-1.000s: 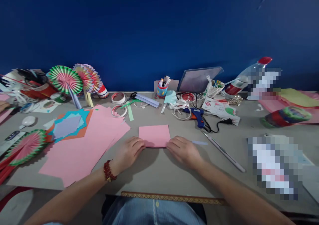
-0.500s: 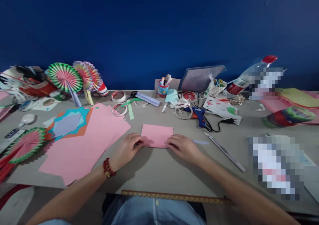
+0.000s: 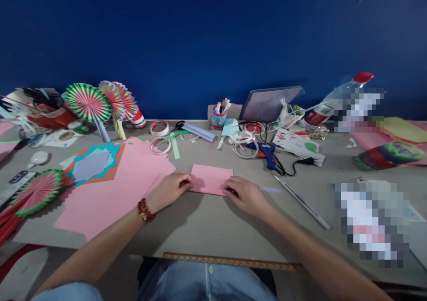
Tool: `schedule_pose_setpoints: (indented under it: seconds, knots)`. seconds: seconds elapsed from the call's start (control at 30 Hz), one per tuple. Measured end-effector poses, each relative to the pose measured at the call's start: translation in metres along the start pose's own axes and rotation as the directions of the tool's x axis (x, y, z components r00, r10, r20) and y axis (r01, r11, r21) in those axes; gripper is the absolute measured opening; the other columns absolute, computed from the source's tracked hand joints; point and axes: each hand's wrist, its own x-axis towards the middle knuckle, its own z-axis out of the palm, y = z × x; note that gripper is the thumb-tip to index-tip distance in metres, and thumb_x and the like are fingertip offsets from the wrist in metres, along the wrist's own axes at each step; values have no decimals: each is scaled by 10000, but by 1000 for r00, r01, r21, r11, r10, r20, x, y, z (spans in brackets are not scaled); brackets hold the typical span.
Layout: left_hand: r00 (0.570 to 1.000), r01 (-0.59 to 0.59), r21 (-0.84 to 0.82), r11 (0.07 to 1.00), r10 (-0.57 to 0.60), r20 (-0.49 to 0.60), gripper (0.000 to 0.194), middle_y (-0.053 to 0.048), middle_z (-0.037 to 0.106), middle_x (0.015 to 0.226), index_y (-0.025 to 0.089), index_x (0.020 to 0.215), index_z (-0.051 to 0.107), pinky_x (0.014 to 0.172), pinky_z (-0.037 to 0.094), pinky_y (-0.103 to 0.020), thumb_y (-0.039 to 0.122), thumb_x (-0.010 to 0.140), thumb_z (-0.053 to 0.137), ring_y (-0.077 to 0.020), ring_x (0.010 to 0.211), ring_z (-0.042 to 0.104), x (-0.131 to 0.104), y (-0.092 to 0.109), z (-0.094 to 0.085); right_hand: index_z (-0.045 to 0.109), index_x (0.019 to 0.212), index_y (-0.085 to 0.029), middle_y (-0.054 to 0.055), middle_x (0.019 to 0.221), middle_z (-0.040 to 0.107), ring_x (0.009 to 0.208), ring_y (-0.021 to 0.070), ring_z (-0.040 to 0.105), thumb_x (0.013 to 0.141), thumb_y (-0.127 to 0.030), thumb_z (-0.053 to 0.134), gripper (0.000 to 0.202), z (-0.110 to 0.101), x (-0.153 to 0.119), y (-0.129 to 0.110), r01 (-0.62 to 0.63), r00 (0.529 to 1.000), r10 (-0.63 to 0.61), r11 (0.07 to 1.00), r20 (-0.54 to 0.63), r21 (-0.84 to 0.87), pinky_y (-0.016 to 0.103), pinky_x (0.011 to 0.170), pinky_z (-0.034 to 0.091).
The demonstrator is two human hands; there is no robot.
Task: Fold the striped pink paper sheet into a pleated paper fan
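Note:
Between my two hands is a small pink rectangle of paper (image 3: pixel 211 178), just above or on the table; I cannot tell which. My left hand (image 3: pixel 173 187), with a dark red bead bracelet on the wrist, pinches its left side with bent fingers. At its lower right corner my right hand (image 3: pixel 245 194) has its fingers closed on the edge. A thin strip of lilac paper (image 3: pixel 269 189) lies to the right of my right hand, and beyond it a utility knife (image 3: pixel 302 202). Large pink sheets (image 3: pixel 113 198) spread out left of my left hand.
Behind the paper lie tape rolls (image 3: pixel 160 145), a blue glue gun (image 3: pixel 267 152) with its cord, and a pen cup (image 3: pixel 219 118). Folded paper fans (image 3: pixel 88 103) stand at the back left. A large bottle (image 3: pixel 333 105) leans at the back right. A patterned strip (image 3: pixel 230 262) runs along the front edge.
The pink paper has tilted slightly, its left side a little farther from me. My left hand has moved slightly up with it; my right hand has shifted slightly up.

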Motion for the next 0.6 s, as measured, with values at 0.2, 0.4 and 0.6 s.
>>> schedule_pose_setpoints:
  seconds: [0.2, 0.4, 0.6]
  knots:
    - [1000, -10, 50, 999, 10, 4, 171, -7, 661, 838, 201, 838, 633, 707, 414, -268, 282, 965, 551, -169, 782, 602, 4, -5, 2, 665, 913, -187, 48, 871, 696, 817, 187, 630, 939, -163, 544, 126, -2, 3, 0, -2, 1000, 2, 1000, 9, 4, 288, 736, 455]
    - [999, -35, 112, 993, 32, 27, 194, -18, 678, 869, 204, 861, 635, 715, 424, -276, 293, 985, 516, -176, 802, 612, 7, -6, 1, 655, 925, -186, 46, 882, 692, 822, 186, 626, 938, -163, 540, 118, 1, 2, 4, -9, 1000, 9, 1000, 12, -1, 291, 748, 451]
    - [997, -71, 142, 987, 67, 37, 144, -6, 668, 888, 199, 883, 623, 713, 416, -263, 259, 988, 545, -165, 813, 613, 7, -7, 2, 649, 921, -183, 45, 885, 691, 823, 186, 625, 936, -161, 553, 99, 0, 2, 3, -18, 1000, 18, 1000, 23, -12, 290, 744, 446]
